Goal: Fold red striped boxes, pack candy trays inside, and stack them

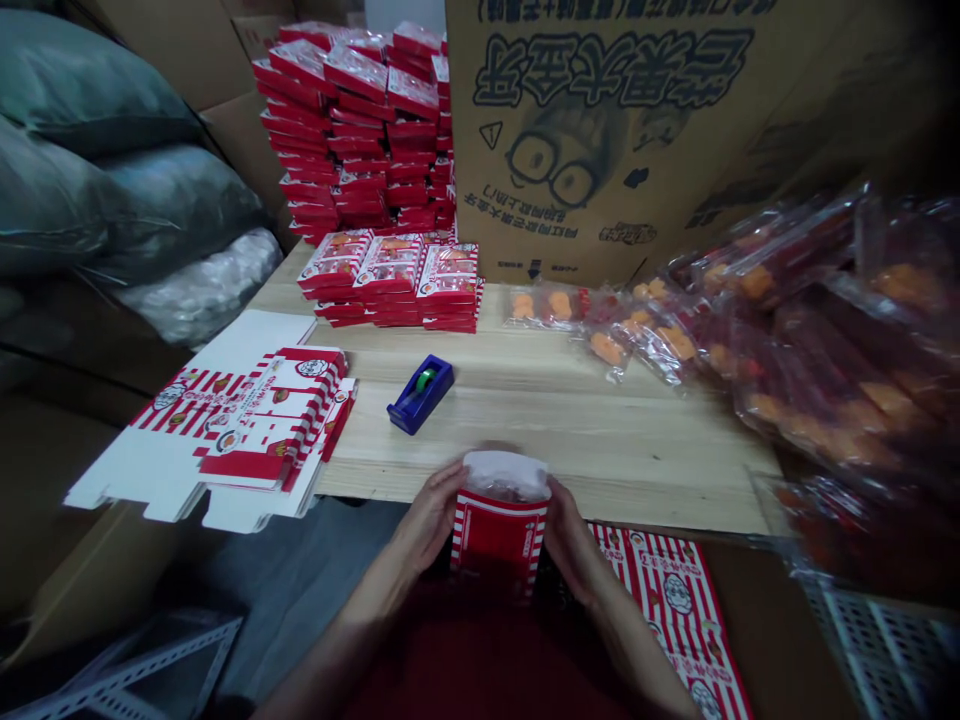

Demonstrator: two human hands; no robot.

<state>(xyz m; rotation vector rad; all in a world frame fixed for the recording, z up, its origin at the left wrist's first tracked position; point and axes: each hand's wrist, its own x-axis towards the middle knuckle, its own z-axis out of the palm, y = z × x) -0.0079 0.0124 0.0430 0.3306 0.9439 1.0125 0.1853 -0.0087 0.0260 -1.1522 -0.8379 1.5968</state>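
Note:
A red and white striped cardboard box (pixel 499 545) is held upright between both hands at the table's front edge. Its white top flap (pixel 506 465) stands raised, and something in clear plastic shows in the mouth below it. My left hand (pixel 436 510) grips the box's left side, fingers closed against it. On the opposite side my right hand (pixel 566 525) grips it the same way. Beyond the hands, a blue tape dispenser (pixel 421 395) with a green core rests on the wooden table (pixel 570 430).
Flat printed cartons (pixel 259 420) lie at the left. Filled red boxes (pixel 390 275) are stacked behind, with a taller pile (pixel 360 130) further back. A large cardboard carton (pixel 600 140) stands at the rear. Clear bags with orange pieces (pixel 817 350) heap up on the right.

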